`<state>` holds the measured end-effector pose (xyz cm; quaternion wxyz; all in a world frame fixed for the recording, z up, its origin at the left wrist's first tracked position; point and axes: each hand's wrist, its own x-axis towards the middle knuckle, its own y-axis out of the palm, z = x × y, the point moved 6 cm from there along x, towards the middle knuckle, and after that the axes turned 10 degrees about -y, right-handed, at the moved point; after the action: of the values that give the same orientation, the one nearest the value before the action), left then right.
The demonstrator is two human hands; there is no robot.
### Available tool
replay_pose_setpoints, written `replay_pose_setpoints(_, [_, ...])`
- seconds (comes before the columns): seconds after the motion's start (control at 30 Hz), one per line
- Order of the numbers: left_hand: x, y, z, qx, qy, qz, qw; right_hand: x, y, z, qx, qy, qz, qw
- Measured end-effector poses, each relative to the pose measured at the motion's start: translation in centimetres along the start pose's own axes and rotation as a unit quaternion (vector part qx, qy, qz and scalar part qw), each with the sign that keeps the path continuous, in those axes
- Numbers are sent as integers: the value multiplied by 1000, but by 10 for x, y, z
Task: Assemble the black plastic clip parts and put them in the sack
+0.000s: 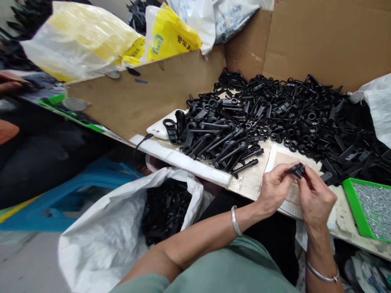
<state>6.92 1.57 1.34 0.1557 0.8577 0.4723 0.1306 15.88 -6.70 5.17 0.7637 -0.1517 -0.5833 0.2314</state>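
Observation:
Between my two hands is a small black plastic part [297, 170], held above a light pad [290, 159] at the table's front edge. My left hand [276, 185] pinches it from the left with thumb and fingertips. From the right, my right hand [316, 193] grips the same part, fingers bent. Its exact kind cannot be made out, since the fingertips cover much of it. Just beyond my hands spreads a large heap of black plastic parts [287, 110], with rings and long handle-like pieces among them.
A green tray [348, 191] of small metal pins or screws stands at right. Cardboard walls [183, 77] border the heap. Below the table edge, an open white sack [100, 228] holds more black parts. Yellow and white bags [174, 34] lie behind. At far left shows another person's hand [10, 83].

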Motion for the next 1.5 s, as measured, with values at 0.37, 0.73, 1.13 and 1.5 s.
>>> replay_pose_setpoints(0.37, [3,-6,0,-56,-160,167,971,-7,-17,-5,-81,-102,8,991])
replay_pose_setpoints(0.73, [0,4,5,-27,-233,293,927,-12,-13,10,-11,-203,145,968])
replay_pose_setpoints(1.13, [-7,2,-5,29,-143,268,952,-25,-3,-13,106,6,95,990])
replay_pose_setpoints(1.5, [-15,3,9,70,-210,263,939,-49,-1,-47,226,298,148,915])
